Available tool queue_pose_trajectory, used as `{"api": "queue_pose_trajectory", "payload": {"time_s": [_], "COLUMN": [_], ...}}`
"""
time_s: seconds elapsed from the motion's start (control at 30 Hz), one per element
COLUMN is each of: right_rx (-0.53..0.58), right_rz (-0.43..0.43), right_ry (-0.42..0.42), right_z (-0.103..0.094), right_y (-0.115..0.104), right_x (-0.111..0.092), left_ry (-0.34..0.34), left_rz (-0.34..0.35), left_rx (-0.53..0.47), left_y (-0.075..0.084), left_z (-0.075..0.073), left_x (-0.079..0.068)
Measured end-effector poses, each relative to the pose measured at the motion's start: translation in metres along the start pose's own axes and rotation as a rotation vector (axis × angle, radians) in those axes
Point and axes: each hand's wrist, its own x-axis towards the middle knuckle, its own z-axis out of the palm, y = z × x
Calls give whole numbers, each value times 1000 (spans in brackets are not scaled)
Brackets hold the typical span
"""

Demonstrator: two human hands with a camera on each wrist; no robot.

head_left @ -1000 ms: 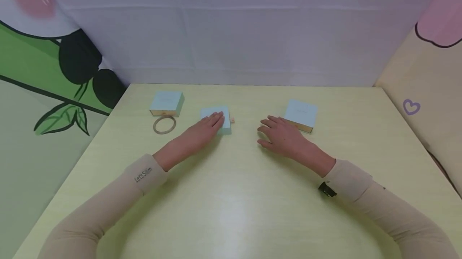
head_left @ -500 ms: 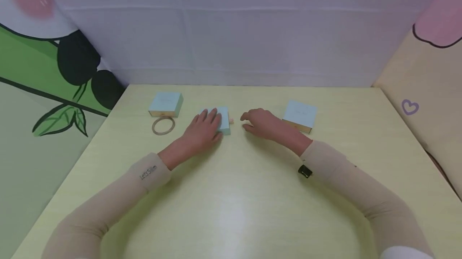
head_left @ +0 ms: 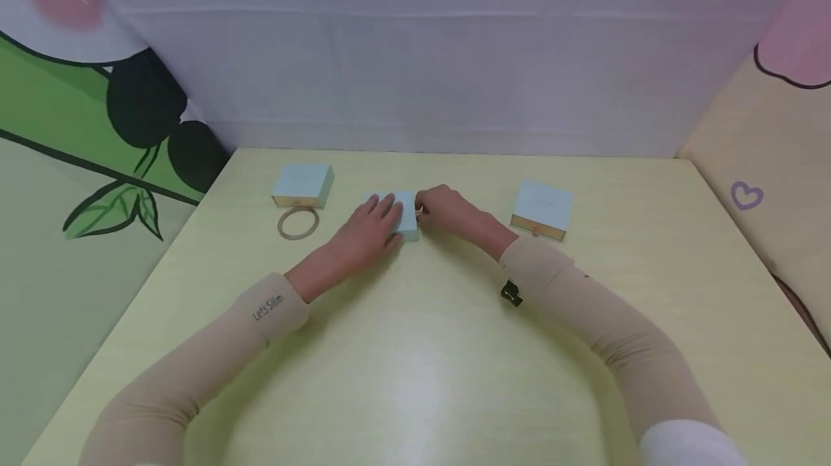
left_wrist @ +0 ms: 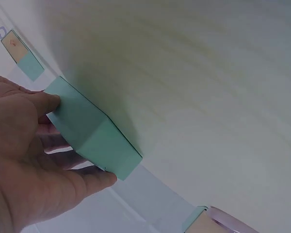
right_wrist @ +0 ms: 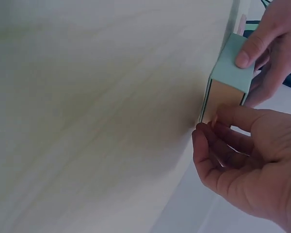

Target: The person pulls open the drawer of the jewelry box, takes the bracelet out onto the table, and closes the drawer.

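Note:
In the middle of the table stands a small light-blue drawer box (head_left: 407, 228). The left hand (head_left: 363, 235) holds it, fingers spread over the top and the thumb against the near side; the left wrist view shows the thumb on the pale green side (left_wrist: 94, 126). At the box's right end the right hand (head_left: 451, 212) pinches the small pull tab (right_wrist: 214, 120) on the tan drawer front (right_wrist: 225, 94) between thumb and index finger. The drawer front looks flush with the sleeve. Most of the tab is covered by the fingers.
A second blue box (head_left: 303, 185) stands at the back left, with a beige ring (head_left: 298, 223) just in front of it. To the right is a third blue box (head_left: 542, 208), its tan front facing the person. A cloth-covered wall (head_left: 415, 84) rises behind the table (head_left: 415, 350).
The right hand has moved left from beside the right box to the middle box's tab and pinched it. The left hand's fingers have spread, its thumb now at the near side.

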Motion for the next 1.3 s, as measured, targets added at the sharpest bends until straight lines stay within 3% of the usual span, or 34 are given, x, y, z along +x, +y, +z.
{"api": "queue_pose_trajectory", "payload": {"time_s": [0.17, 0.4, 0.67, 0.97, 1.17, 1.3], "right_rx": [-23, -17, -14, -28, -66, -67], "right_rz": [26, 29, 80, 100, 91, 91], "right_ry": [37, 54, 34, 0, 7, 7], "right_z": [6, 5, 0, -8, -13, -16], "right_y": [-2, -2, 6, 16, 22, 26], "right_x": [4, 3, -2, -12, -18, -22], "left_ry": [-24, -87, -103, -128, -128, -142], "left_rz": [17, 41, 47, 71, 47, 48], "left_rx": [-42, 24, 12, 18, -48, -21], "left_y": [-5, -8, -8, -13, -15, -15], "left_z": [2, 4, -1, -2, -6, -9], "left_x": [-3, -3, -2, -2, -2, -2]}}
